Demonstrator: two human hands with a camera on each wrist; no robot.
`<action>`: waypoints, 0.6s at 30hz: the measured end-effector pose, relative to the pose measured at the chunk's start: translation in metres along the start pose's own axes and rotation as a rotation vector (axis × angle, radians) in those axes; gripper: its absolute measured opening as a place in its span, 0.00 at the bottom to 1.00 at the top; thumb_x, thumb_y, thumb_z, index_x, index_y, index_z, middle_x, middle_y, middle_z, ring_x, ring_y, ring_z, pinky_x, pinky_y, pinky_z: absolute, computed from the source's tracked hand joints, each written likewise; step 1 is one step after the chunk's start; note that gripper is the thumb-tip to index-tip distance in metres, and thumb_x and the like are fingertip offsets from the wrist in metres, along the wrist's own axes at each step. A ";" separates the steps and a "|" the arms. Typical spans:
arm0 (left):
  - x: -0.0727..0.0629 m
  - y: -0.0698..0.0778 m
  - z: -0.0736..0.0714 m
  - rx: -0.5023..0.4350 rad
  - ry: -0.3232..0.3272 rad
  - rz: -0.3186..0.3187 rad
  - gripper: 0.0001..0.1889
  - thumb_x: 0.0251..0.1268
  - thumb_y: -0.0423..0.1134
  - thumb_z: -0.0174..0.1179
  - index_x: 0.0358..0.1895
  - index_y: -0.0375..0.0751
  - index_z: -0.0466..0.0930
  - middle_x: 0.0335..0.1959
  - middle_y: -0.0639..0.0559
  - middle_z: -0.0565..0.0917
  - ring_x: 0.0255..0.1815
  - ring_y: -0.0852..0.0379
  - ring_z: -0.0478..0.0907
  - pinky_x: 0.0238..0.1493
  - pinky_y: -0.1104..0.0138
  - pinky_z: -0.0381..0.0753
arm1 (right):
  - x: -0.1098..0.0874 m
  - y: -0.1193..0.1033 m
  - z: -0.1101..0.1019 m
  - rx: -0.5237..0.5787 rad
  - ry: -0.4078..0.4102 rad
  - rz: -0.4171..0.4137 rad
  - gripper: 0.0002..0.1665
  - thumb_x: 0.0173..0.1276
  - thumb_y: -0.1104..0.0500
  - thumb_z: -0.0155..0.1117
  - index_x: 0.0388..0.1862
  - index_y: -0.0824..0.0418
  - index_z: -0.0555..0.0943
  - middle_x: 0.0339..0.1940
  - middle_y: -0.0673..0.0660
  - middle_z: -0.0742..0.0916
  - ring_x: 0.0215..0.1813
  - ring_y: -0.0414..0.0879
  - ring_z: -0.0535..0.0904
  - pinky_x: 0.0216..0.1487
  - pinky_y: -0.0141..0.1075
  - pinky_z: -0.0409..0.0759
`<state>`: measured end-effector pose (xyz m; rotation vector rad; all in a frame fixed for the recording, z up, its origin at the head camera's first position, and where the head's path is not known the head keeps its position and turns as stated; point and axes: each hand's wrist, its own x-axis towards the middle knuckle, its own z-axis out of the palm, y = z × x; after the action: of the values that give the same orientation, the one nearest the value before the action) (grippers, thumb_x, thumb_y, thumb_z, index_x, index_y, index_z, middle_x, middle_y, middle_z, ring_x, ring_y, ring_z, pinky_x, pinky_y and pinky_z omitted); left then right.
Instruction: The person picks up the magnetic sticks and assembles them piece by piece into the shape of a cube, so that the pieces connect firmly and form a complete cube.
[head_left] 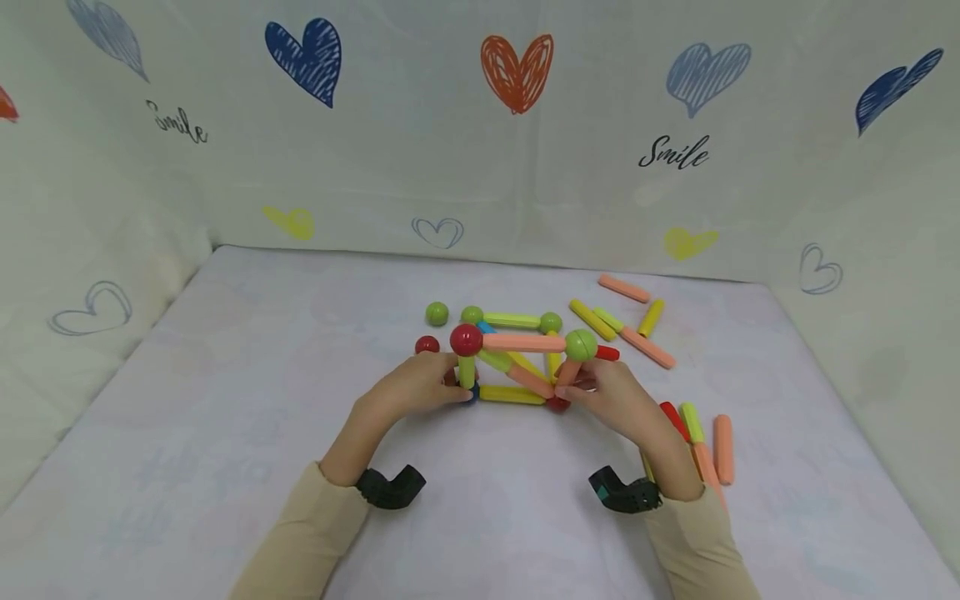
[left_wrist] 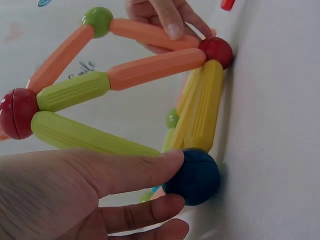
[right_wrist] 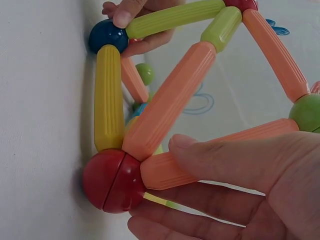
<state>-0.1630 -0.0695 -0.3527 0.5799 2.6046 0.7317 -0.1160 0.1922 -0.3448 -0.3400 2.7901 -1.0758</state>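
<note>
A frame of ridged rods and balls stands on the table between both hands. My left hand (head_left: 420, 385) pinches the dark blue ball (left_wrist: 195, 177) at its lower left corner, where a lime rod (left_wrist: 90, 132) and a yellow rod (head_left: 512, 395) meet. At the lower right, my right hand (head_left: 611, 392) holds an orange rod (right_wrist: 160, 172) between thumb and fingers, beside a red ball (right_wrist: 112, 180). A lime-and-orange diagonal (right_wrist: 170, 100) crosses the front face. Along the top, an orange rod (head_left: 522, 342) joins a red ball (head_left: 467, 340) to a green ball (head_left: 581, 345).
A loose green ball (head_left: 437, 313) and red ball (head_left: 427, 344) lie left of the frame. Several rods, including a yellow rod (head_left: 592, 319) and an orange rod (head_left: 624, 288), lie back right. More, including an orange rod (head_left: 723, 450), lie by my right forearm. A cloth backdrop (head_left: 450, 167) rises behind.
</note>
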 end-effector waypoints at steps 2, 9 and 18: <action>0.001 0.000 0.000 -0.005 0.020 -0.014 0.17 0.57 0.43 0.65 0.47 0.40 0.78 0.23 0.51 0.76 0.24 0.56 0.71 0.27 0.68 0.69 | -0.001 -0.001 -0.001 0.011 -0.019 0.008 0.03 0.62 0.61 0.64 0.33 0.59 0.79 0.34 0.52 0.86 0.42 0.46 0.82 0.47 0.42 0.80; 0.009 -0.004 0.005 -0.037 0.166 -0.070 0.19 0.61 0.41 0.61 0.54 0.41 0.74 0.23 0.51 0.76 0.24 0.57 0.71 0.26 0.69 0.68 | -0.006 -0.014 0.006 0.004 -0.117 0.019 0.04 0.60 0.55 0.66 0.31 0.53 0.81 0.30 0.46 0.85 0.38 0.41 0.80 0.43 0.35 0.79; 0.013 -0.006 0.013 -0.076 0.342 -0.098 0.13 0.62 0.38 0.59 0.47 0.36 0.73 0.31 0.46 0.83 0.31 0.54 0.78 0.33 0.64 0.76 | -0.010 -0.035 0.025 -0.043 -0.150 -0.108 0.03 0.61 0.58 0.66 0.31 0.56 0.81 0.30 0.47 0.84 0.34 0.38 0.79 0.38 0.28 0.79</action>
<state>-0.1694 -0.0625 -0.3692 0.3238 2.8738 0.9651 -0.0961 0.1536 -0.3397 -0.5585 2.6915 -0.9684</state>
